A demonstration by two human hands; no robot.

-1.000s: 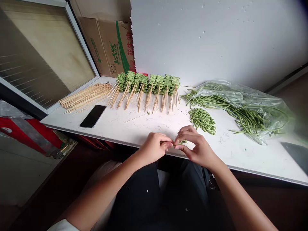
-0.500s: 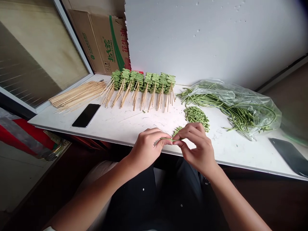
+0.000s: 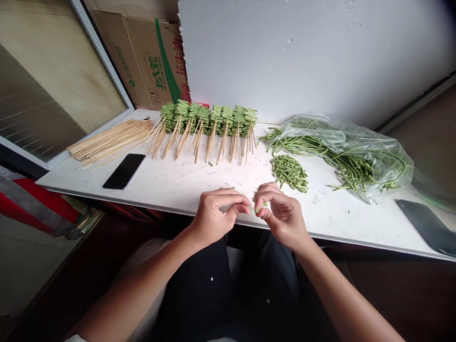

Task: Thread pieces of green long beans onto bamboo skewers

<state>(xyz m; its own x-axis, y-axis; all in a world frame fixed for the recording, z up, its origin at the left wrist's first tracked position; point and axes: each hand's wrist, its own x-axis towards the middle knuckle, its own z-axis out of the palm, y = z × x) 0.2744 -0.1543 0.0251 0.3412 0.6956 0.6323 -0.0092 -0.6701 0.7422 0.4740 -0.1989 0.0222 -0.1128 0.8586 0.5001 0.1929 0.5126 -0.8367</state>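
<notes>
My left hand [image 3: 219, 213] pinches a piece of green bean, whose end shows at the thumb and forefinger tips. Just beside it, my right hand [image 3: 281, 213] is closed on another short bean piece [image 3: 261, 207] between thumb and fingers. A narrow gap parts the two hands above the table's front edge. Past my right hand lies a pile of cut green bean pieces [image 3: 289, 172]. Long green beans [image 3: 351, 168] spill from a clear plastic bag [image 3: 384, 147] at the right. Bean pieces on skewers [image 3: 213, 118] are stacked at the back, sticks pointing toward me.
Loose bamboo skewers [image 3: 110, 140] lie at the left, with a black phone [image 3: 124, 171] in front. One single skewer [image 3: 199, 169] rests mid-table. A dark flat object [image 3: 425, 225] lies at the right edge. A cardboard box [image 3: 142, 61] and white panel [image 3: 302, 57] stand behind.
The bean held across both hands is now in two parts, one in each hand. A small gap has opened between my fingertips. The view has shifted slightly.
</notes>
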